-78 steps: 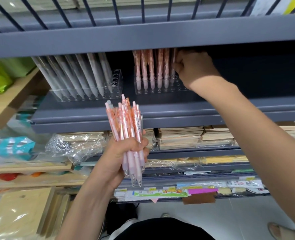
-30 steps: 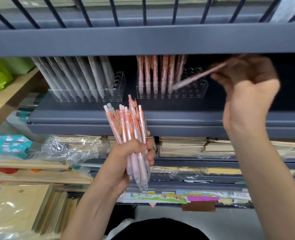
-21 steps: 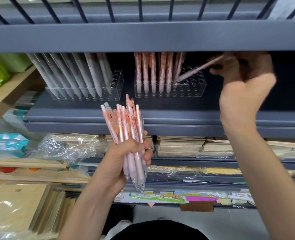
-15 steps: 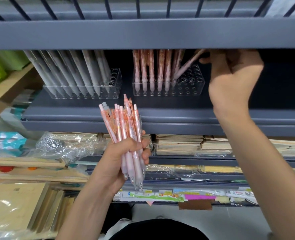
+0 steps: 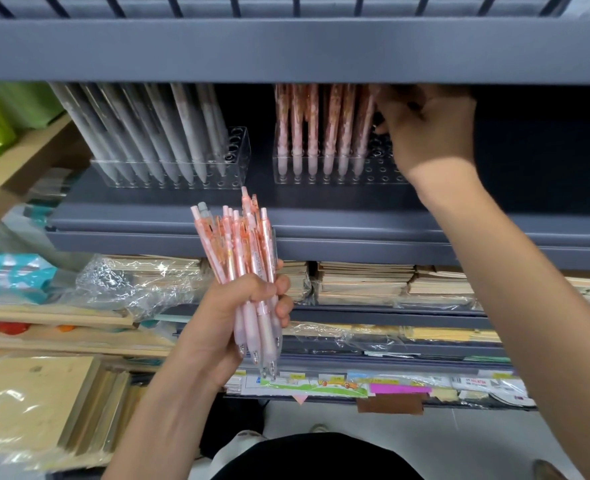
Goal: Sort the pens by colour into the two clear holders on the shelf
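- Pink pens (image 5: 252, 251) bunched in the left hand (image 5: 224, 323), fingers (image 5: 284, 308) curled round them
- Right hand (image 5: 428, 133) at the right holder (image 5: 383, 178) on the shelf (image 5: 321, 216); grip cannot be told
- Slotting step judged; next, draw another pen

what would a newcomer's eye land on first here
First, the bunch of pink pens gripped in the left hand, tips down, at centre. Above it on the grey shelf stand two clear holders: the left holder holding grey pens, the right holder part-filled with standing pink pens, whose tops the right hand reaches.
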A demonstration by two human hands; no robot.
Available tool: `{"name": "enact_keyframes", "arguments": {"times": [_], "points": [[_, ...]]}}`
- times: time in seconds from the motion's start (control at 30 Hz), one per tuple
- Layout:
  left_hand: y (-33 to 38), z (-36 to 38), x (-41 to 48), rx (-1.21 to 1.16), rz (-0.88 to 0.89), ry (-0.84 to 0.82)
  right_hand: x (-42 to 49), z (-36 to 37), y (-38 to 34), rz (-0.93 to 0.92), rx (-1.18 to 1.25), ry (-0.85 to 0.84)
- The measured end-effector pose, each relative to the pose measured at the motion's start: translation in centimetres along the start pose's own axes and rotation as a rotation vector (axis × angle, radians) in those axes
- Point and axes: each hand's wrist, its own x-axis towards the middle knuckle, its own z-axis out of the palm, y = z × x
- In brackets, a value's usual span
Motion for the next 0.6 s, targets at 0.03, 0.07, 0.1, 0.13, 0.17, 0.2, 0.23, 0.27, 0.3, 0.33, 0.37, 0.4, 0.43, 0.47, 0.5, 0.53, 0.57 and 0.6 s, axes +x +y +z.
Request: {"name": "enact_keyframes", "arguments": {"times": [0.03,0.07,0.1,0.13,0.17,0.2,0.23,0.27,0.3,0.33,0.37,0.4,0.43,0.47,0.5,0.53,0.57,0.6], "points": [[0.1,-0.2,0.0,0.004,-0.001,0.002,0.1,0.1,0.0,0.005,-0.002,-0.001],[0.2,-0.3,0.0,0.007,-0.004,0.005,0.1,0.1,0.1,0.009,-0.008,0.002],[0.3,-0.5,0.0,0.009,-0.008,0.003,0.0,0.1,0.2,0.021,-0.012,0.012],[0.4,-0.6,0.0,0.013,-0.012,-0.004,-0.2,0.0,0.2,0.027,-0.028,0.029],[0.6,-0.6,-0.1,0.019,-0.015,-0.014,-0.4,-0.3,0.3,0.019,-0.065,0.049],[0.7,-0.7,-0.1,0.028,-0.018,-0.024,-0.7,-0.6,0.2,-0.006,-0.117,0.085],[0.8,-0.8,-0.1,0.037,-0.024,-0.032,-1.1,-0.9,0.1,-0.041,-0.151,0.134],[1.0,-1.0,-0.2,0.043,-0.033,-0.04,-1.6,-1.1,-0.1,-0.082,-0.136,0.195],[1.1,-1.1,-0.2,0.048,-0.044,-0.052,-2.4,-1.1,-0.5,-0.116,-0.069,0.239],[1.3,-1.3,-0.3,0.052,-0.053,-0.067,-3.2,-1.0,-1.0,-0.135,0.009,0.249],[1.4,-1.5,-0.3,0.058,-0.059,-0.083,-4.2,-0.8,-1.6,-0.132,0.061,0.21],[1.5,-1.6,-0.3,0.067,-0.066,-0.099,-5.2,-0.6,-2.2,-0.106,0.087,0.113],[1.6,-1.7,-0.3,0.079,-0.076,-0.112,-6.0,-0.2,-2.8,-0.056,0.096,-0.018],[1.7,-1.8,-0.3,0.093,-0.089,-0.124,-6.8,0.2,-3.5,0.01,0.104,-0.156],[1.8,-1.8,-0.3,0.104,-0.107,-0.136,-7.2,0.6,-4.0,0.079,0.105,-0.277],[1.9,-1.9,-0.4,0.114,-0.126,-0.15,-7.6,0.9,-4.4,0.144,0.099,-0.378],[2.0,-1.9,-0.4,0.124,-0.146,-0.167,-7.8,1.2,-4.8,0.209,0.094,-0.469],[2.1,-2.0,-0.5,0.136,-0.164,-0.182,-8.0,1.5,-5.0,0.27,0.093,-0.547]]}}
